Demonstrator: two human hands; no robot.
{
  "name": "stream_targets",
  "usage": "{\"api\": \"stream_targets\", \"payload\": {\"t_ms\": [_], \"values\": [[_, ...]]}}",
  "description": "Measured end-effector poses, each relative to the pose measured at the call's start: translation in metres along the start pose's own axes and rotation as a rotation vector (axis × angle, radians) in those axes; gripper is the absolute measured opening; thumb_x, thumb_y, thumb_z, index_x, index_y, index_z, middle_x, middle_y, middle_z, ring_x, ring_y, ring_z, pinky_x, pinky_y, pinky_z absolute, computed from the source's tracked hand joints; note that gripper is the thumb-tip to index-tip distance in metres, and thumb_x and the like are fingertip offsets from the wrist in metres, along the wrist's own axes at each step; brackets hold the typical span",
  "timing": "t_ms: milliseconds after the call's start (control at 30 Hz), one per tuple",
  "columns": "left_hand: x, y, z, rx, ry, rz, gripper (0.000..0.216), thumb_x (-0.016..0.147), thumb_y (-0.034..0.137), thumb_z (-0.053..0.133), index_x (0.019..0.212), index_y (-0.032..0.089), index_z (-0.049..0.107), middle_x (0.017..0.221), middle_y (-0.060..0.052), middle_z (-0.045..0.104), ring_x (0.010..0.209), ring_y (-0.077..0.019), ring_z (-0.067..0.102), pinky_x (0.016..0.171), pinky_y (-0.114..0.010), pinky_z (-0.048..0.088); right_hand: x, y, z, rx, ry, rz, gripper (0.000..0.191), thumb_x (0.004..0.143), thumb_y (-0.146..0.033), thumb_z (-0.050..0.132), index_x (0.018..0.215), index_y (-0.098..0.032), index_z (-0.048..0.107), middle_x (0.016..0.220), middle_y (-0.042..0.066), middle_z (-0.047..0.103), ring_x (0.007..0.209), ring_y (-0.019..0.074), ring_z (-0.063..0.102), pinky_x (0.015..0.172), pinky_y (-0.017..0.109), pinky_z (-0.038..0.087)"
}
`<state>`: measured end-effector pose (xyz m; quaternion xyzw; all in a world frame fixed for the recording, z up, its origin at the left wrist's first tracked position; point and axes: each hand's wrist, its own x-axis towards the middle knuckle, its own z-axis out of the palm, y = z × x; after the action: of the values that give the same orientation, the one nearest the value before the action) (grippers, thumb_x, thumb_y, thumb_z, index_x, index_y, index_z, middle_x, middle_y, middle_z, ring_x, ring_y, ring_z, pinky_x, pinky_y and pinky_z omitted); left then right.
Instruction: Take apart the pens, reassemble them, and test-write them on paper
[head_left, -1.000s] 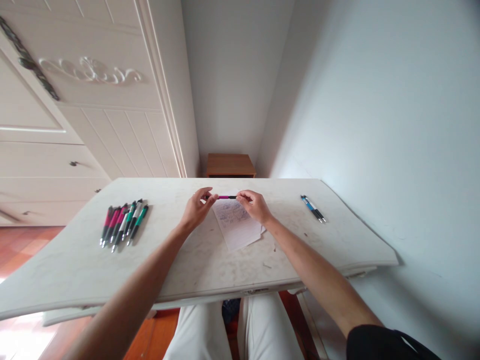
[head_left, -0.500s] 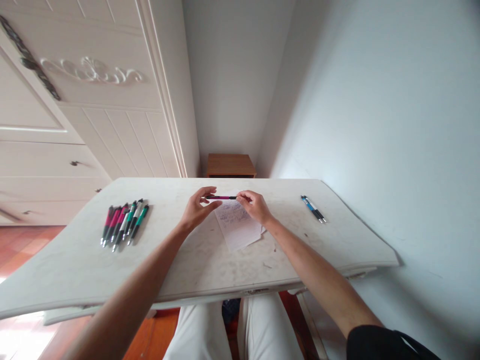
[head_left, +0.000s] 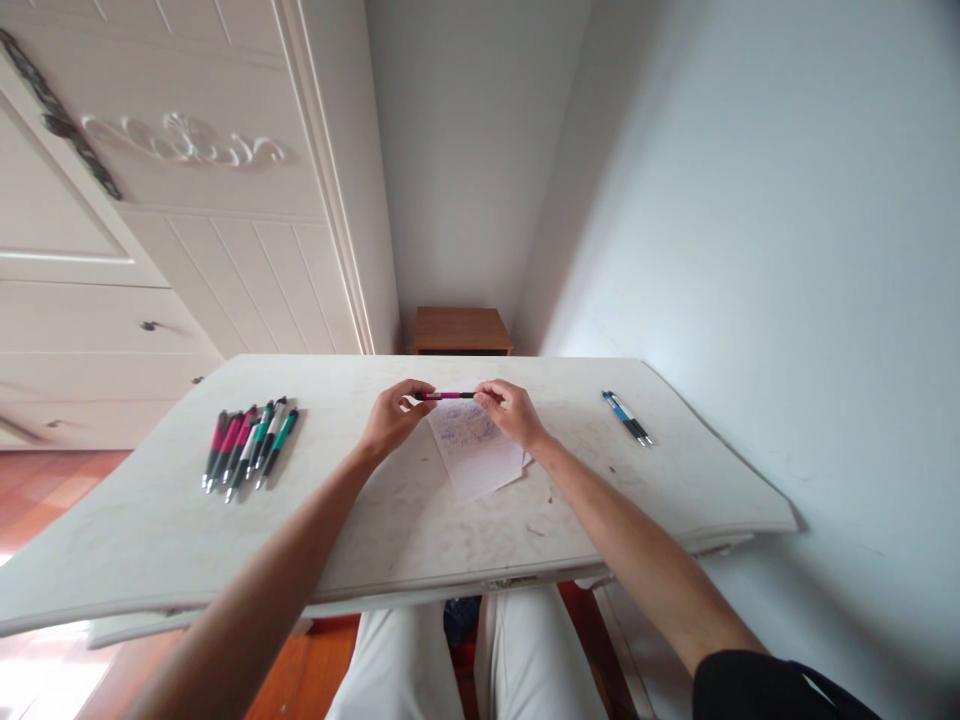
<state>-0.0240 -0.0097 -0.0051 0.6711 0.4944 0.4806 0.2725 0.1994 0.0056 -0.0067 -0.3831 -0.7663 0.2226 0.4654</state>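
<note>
A magenta and black pen [head_left: 453, 395] is held level between my two hands, above the far end of a scribbled sheet of paper [head_left: 480, 452]. My left hand [head_left: 396, 412] pinches the pen's black left end between thumb and fingers. At the other end, my right hand [head_left: 510, 409] grips the black grip part, and its fingers hide the tip. Dark scribbles cover the upper part of the paper, and a corner of another sheet shows beneath it.
Several magenta, green and white pens [head_left: 247, 445] lie bunched at the left of the white table [head_left: 375, 555]. Two pens [head_left: 627, 418], one blue and one white, lie at the right. A wooden stand [head_left: 463, 330] is behind the table, a cabinet [head_left: 225, 200] at left, a wall at right.
The left thumb and fingers, apart around the pen's left end before, have closed on it. My right hand stays about where it was, holding the other end.
</note>
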Motion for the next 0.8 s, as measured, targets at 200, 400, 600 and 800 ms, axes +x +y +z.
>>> {"api": "stream_targets", "payload": {"t_ms": [200, 400, 600, 800], "values": [[-0.0022, 0.0023, 0.0012, -0.034, 0.02, -0.027, 0.06, 0.068, 0.053, 0.071, 0.114, 0.016, 0.059, 0.096, -0.008, 0.069, 0.087, -0.021, 0.064, 0.071, -0.03, 0.049, 0.0002, -0.0011, -0.0002, 0.005, 0.007, -0.023, 0.02, 0.087, -0.033, 0.054, 0.082, -0.017, 0.066, 0.08, 0.005, 0.066, 0.07, 0.0156, 0.057, 0.066, 0.027, 0.045], [-0.001, 0.0013, -0.0001, 0.057, -0.074, -0.046, 0.047, 0.083, 0.059, 0.049, 0.076, 0.015, 0.066, 0.066, -0.003, 0.065, 0.064, -0.0166, 0.059, 0.06, -0.027, 0.044, -0.0003, -0.0056, -0.0015, -0.001, -0.008, -0.067, 0.018, 0.087, -0.032, 0.055, 0.082, -0.018, 0.065, 0.079, 0.005, 0.063, 0.071, 0.0155, 0.056, 0.068, 0.027, 0.046], [-0.0003, 0.0017, -0.0001, 0.014, -0.028, -0.003, 0.033, 0.072, 0.045, 0.067, 0.09, 0.017, 0.069, 0.088, -0.006, 0.072, 0.077, -0.0194, 0.063, 0.069, -0.03, 0.049, -0.0005, -0.007, -0.002, -0.009, -0.019, -0.068, 0.017, 0.087, -0.031, 0.055, 0.082, -0.018, 0.064, 0.08, 0.005, 0.063, 0.071, 0.0152, 0.057, 0.068, 0.026, 0.046], [-0.0024, 0.0011, 0.0006, -0.021, -0.022, 0.018, 0.053, 0.069, 0.045, 0.071, 0.112, 0.016, 0.061, 0.109, -0.01, 0.067, 0.095, -0.0228, 0.063, 0.076, -0.032, 0.05, 0.0001, -0.0055, -0.0033, -0.013, 0.003, -0.057, 0.018, 0.088, -0.031, 0.054, 0.082, -0.017, 0.065, 0.08, 0.005, 0.064, 0.071, 0.0153, 0.057, 0.068, 0.026, 0.046]]}}
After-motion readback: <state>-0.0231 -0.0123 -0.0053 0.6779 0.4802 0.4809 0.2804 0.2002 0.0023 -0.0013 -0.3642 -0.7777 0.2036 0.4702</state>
